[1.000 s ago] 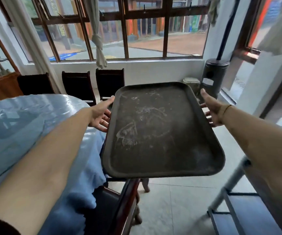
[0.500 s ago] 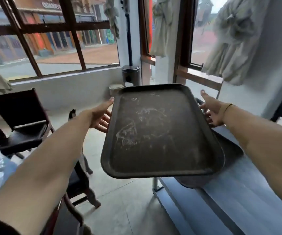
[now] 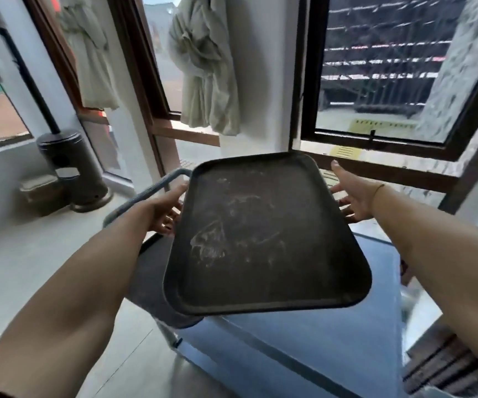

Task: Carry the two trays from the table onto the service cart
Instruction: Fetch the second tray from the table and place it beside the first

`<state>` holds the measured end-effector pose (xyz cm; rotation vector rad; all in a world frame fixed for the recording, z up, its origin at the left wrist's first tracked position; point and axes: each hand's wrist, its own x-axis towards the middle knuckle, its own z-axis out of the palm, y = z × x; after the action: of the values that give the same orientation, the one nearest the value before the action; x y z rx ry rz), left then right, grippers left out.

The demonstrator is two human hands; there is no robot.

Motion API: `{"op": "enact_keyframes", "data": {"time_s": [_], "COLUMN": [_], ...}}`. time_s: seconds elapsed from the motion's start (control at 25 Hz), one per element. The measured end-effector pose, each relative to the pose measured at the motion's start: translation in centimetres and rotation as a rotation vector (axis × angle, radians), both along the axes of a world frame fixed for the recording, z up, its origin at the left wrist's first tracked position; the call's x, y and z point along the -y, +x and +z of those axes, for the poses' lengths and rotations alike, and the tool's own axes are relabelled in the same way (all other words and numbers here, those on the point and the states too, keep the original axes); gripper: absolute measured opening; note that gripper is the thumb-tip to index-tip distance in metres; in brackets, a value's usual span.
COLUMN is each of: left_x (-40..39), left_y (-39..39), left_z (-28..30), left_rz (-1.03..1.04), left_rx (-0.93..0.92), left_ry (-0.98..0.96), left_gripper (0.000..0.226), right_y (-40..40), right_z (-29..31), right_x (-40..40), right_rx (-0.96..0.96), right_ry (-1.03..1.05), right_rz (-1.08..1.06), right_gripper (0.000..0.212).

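Observation:
A dark, scuffed rectangular tray (image 3: 263,237) hangs in the air in front of me, tilted slightly. My left hand (image 3: 166,209) grips its left edge, thumb on the rim and fingers underneath. My right hand (image 3: 352,196) holds the right edge the same way. Below the held tray a second dark tray (image 3: 148,277) lies on the top of the grey-blue service cart (image 3: 332,334), partly hidden by the one I hold. The cart's handle (image 3: 145,193) curves up behind my left hand.
A dark cylindrical heater stand (image 3: 71,168) stands on the floor at the left by the window. Tied curtains (image 3: 206,81) hang above the cart. A dark-framed window (image 3: 390,133) and its sill run close behind the cart. Grey floor lies to the left.
My view has swung right, away from the table and chairs. The tray in both hands now hangs over the cart top and the tray lying there. My grip is unchanged.

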<state>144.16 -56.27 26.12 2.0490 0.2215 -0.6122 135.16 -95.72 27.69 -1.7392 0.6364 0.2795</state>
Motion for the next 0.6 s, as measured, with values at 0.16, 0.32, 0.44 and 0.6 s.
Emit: {"op": "enact_keyframes", "data": {"time_s": [0.16,0.32,0.44,0.6], "left_x": [9.2,15.8,18.6,19.8], "left_y": [2.4,4.1,4.2,3.9], "left_z": [-1.8,-4.0,-5.3,-7.4], "left_rz": [-0.191,-0.363,-0.463,-0.534], "left_rx": [-0.048,-0.077,-0.107,-0.191], "left_ry": [0.008,0.056,0.073,0.097], "left_gripper": [0.082,0.087,0.086,0.084], "right_y": [-4.7,-8.8,-10.8,-12.4], "right_z": [-1.7,-3.4,-5.0,-8.3], "right_x": [7.0,10.6,11.6,11.2], "right_rx": [-0.020,-0.048,-0.084,-0.121], "right_ry": [-0.001,0.028,0.030,0.015], "right_rz": [-0.176,-0.329,-0.397,-0.515], "right_gripper": [0.086,0.087,0.084,0.079]}}
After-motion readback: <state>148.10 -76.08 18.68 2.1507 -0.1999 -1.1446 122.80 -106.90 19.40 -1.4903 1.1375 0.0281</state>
